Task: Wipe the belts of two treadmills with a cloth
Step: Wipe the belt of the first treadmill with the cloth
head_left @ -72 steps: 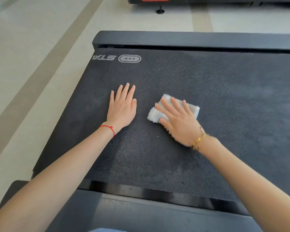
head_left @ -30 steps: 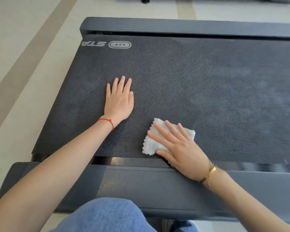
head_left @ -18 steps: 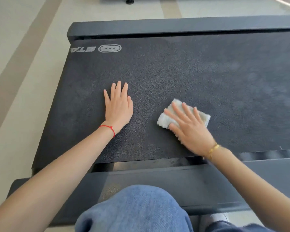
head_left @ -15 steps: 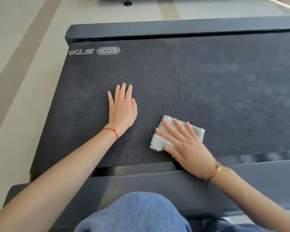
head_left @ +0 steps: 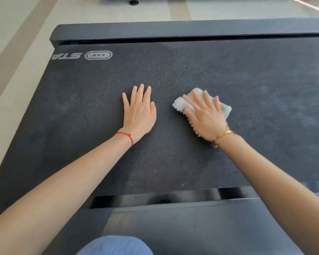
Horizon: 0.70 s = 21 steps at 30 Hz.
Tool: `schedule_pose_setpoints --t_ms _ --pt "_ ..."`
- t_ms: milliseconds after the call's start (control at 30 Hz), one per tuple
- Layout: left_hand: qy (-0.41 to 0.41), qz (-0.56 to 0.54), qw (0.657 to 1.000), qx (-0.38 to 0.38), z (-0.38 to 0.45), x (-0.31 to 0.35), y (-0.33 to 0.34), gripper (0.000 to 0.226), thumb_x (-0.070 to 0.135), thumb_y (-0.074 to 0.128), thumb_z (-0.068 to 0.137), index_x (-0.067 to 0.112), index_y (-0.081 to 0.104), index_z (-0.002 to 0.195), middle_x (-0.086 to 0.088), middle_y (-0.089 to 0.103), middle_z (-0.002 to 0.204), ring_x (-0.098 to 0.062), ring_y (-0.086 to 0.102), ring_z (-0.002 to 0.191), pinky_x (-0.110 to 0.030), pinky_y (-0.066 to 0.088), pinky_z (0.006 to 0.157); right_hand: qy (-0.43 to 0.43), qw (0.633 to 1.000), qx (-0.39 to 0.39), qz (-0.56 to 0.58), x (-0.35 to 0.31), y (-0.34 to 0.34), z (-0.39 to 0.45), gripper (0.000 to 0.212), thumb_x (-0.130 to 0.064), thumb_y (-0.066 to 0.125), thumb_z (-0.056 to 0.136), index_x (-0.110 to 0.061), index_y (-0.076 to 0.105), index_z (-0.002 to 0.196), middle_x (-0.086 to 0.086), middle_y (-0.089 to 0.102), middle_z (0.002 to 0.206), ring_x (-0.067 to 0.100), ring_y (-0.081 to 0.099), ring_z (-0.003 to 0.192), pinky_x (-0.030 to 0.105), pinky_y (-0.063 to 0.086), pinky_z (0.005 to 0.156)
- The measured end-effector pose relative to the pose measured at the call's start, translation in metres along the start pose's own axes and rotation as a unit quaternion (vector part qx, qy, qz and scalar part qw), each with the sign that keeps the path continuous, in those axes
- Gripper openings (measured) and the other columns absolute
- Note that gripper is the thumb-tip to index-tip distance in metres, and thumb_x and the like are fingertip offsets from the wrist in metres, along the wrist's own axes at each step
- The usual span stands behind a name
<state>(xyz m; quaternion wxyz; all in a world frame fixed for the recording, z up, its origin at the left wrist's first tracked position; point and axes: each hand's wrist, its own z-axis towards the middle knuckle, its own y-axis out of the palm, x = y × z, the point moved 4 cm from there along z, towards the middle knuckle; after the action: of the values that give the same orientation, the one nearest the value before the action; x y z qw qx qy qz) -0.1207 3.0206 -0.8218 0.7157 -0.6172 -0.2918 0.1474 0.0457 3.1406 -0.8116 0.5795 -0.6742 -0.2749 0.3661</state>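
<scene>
A black textured treadmill belt (head_left: 191, 74) fills most of the head view, with a white logo (head_left: 98, 55) printed near its far left corner. My left hand (head_left: 139, 112) lies flat on the belt, fingers straight, a red string at the wrist. To its right, my right hand (head_left: 204, 115) presses a small white folded cloth (head_left: 180, 103) onto the belt with straight spread fingers; the cloth's edges stick out around the hand. A gold bracelet sits on that wrist.
The treadmill's dark side rail (head_left: 173, 31) runs along the far edge and another rail (head_left: 191, 223) lies near me. Pale floor (head_left: 17, 52) with a beige stripe is to the left. My knee in blue fabric (head_left: 116, 245) shows at the bottom. A foot of another machine (head_left: 133, 1) stands beyond.
My right hand has slid the cloth away from me, from near the belt's close edge to mid-belt. My left hand has stayed flat in the same spot.
</scene>
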Motion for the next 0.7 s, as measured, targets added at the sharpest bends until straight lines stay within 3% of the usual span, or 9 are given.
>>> schedule_pose_setpoints --t_ms 133,200,300,400,533,700 --pt "-0.018 0.005 1.0 0.012 0.012 0.0 0.005 0.056 0.032 0.027 0.105 0.017 0.015 0.158 -0.006 0.011 0.165 -0.024 0.003 0.153 -0.056 0.001 0.122 -0.157 0.988 -0.009 -0.001 -0.03 0.009 -0.038 0.054 -0.05 0.016 0.1 -0.036 0.015 0.153 -0.009 0.005 0.162 0.02 -0.005 0.15 0.046 -0.008 0.12" --pt "-0.025 0.003 1.0 0.014 0.017 -0.001 0.006 0.056 0.032 0.027 0.105 0.017 0.015 0.158 -0.006 0.011 0.165 -0.024 0.003 0.153 -0.055 0.0 0.122 -0.192 0.981 -0.023 0.015 -0.022 0.009 -0.034 0.055 -0.053 0.014 0.099 -0.038 0.014 0.153 -0.012 0.004 0.161 0.016 -0.007 0.149 0.042 -0.008 0.121" --pt "-0.024 0.006 1.0 0.015 0.025 0.0 0.006 0.057 0.033 0.028 0.105 0.018 0.015 0.158 -0.006 0.01 0.166 -0.023 0.003 0.153 -0.053 0.0 0.122 -0.176 0.984 -0.004 0.009 0.008 0.001 0.011 0.055 -0.049 0.018 0.1 -0.034 0.016 0.153 -0.01 0.008 0.162 0.019 -0.002 0.15 0.044 -0.003 0.121" --pt "-0.039 0.004 0.999 0.017 0.032 0.002 0.007 0.057 0.035 0.027 0.105 0.02 0.014 0.158 -0.004 0.009 0.166 -0.022 0.002 0.153 -0.052 0.0 0.123 -0.099 0.995 0.025 -0.021 0.047 -0.013 0.085 0.054 -0.044 0.019 0.102 -0.027 0.019 0.153 -0.003 0.016 0.161 0.026 0.007 0.148 0.05 0.004 0.12" --pt "-0.047 0.02 0.998 0.032 0.031 0.003 0.009 0.056 0.035 0.025 0.105 0.021 0.015 0.158 -0.004 0.012 0.166 -0.021 0.005 0.153 -0.051 0.005 0.124 -0.023 1.0 0.013 -0.014 0.052 -0.013 0.151 0.053 -0.046 0.015 0.103 -0.031 0.015 0.154 -0.003 0.009 0.162 0.028 0.002 0.149 0.051 -0.004 0.12" --pt "-0.049 0.033 0.998 0.032 0.03 0.005 0.008 0.057 0.034 0.025 0.103 0.02 0.016 0.158 -0.004 0.013 0.165 -0.021 0.007 0.153 -0.05 0.007 0.123 -0.182 0.983 0.012 -0.009 0.004 -0.002 0.111 0.054 -0.047 0.019 0.102 -0.031 0.017 0.153 -0.004 0.012 0.162 0.027 0.004 0.149 0.051 -0.004 0.119"
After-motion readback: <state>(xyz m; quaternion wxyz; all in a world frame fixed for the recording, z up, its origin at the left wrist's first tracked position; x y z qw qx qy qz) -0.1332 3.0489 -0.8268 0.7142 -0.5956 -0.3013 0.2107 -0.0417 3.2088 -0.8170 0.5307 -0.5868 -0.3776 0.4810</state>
